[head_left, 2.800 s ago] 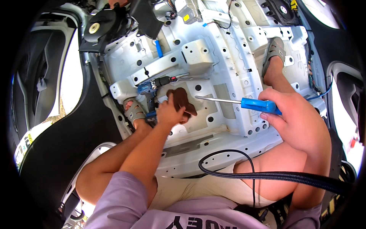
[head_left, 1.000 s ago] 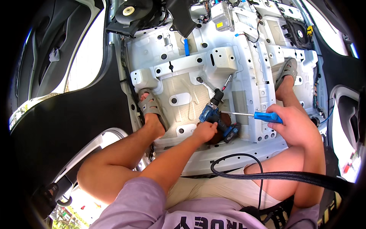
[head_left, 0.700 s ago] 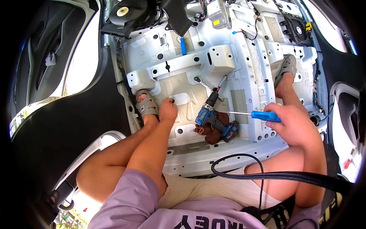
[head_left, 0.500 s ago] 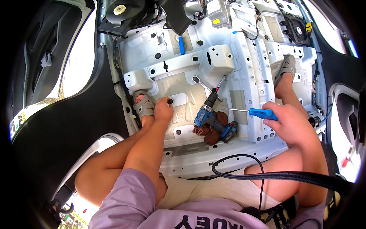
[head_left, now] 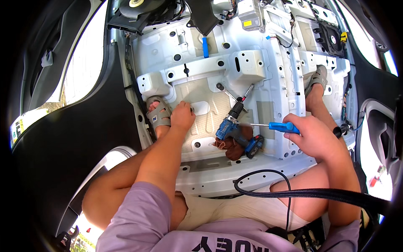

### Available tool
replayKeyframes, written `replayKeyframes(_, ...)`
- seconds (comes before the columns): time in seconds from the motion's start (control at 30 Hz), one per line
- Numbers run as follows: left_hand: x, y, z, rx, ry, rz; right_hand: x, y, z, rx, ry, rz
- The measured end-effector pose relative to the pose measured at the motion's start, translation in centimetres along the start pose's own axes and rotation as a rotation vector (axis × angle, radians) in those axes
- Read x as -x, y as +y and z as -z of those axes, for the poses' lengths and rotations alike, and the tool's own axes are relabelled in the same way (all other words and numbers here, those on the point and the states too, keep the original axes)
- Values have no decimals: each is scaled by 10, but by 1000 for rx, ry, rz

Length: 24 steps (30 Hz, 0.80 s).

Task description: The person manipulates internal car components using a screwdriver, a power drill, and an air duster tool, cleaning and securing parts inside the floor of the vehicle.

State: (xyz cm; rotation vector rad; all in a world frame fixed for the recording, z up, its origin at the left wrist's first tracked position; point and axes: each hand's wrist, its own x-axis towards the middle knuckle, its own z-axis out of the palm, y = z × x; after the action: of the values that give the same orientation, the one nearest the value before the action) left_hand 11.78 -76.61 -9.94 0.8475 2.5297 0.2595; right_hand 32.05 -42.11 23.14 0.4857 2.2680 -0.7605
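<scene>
My right hand is closed around the blue handle of a screwdriver. Its thin metal shaft points left, the tip ending close to a blue cordless drill. That drill lies on a brown bundle, with a long bit in its chuck. Behind its nose, a ratchet wrench rests on the floor pan. Over on the left, my left hand rests with curled fingers on the pan, beside a dark round plug or hole. What those fingers hold, if anything, is hidden.
Around me is a stripped car floor of white metal, crossed by a raised beam. A blue strip stands beyond it. My sandaled feet flank the tools. A black cable loops across my lap. Black housings sit at the far left.
The screwdriver and my right hand have shifted slightly left and down. My left hand now covers more of the dark round spot. The whole view has moved a little.
</scene>
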Motion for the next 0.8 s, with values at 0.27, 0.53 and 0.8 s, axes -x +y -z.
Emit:
replayKeyframes(0.27,-4,-1,16,-8,-44,-90,1,1,-1,23,4,20)
replayKeyframes(0.53,-7,-9,22,85,-60,-130,1,4,4,-10,8,24)
replayKeyframes(0.8,-3,0,-14,50,114,44,0,3,0,19,-8,9)
